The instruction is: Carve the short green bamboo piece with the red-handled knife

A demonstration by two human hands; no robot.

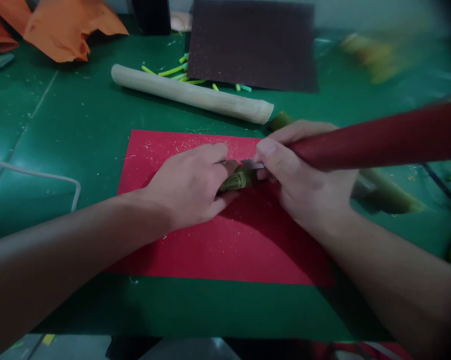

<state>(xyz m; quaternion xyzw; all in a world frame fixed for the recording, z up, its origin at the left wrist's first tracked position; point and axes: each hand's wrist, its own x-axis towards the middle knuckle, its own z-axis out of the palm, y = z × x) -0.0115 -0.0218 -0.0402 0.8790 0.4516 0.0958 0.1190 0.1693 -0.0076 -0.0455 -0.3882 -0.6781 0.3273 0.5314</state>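
My left hand (195,182) is closed around a short green bamboo piece (237,181) and presses it against a red sheet (210,250). Pale lines are cut into the bamboo's green skin. A carving knife with a thick dark-red handle (383,136) is gripped in my right hand (304,180), its handle reaching out to the right edge. The small metal blade (252,164) meets the top of the bamboo close to my left fingers. The bamboo's right end is partly hidden by my right hand. Fine shavings are scattered over the red sheet.
Behind the sheet lies a pale bamboo pole (191,95), beside a dark brown sheet (253,45) and several yellow-green strips (171,71). Orange paper (64,30) is at the back left. A white cord (34,172) runs along the left; another green bamboo piece (388,192) lies right.
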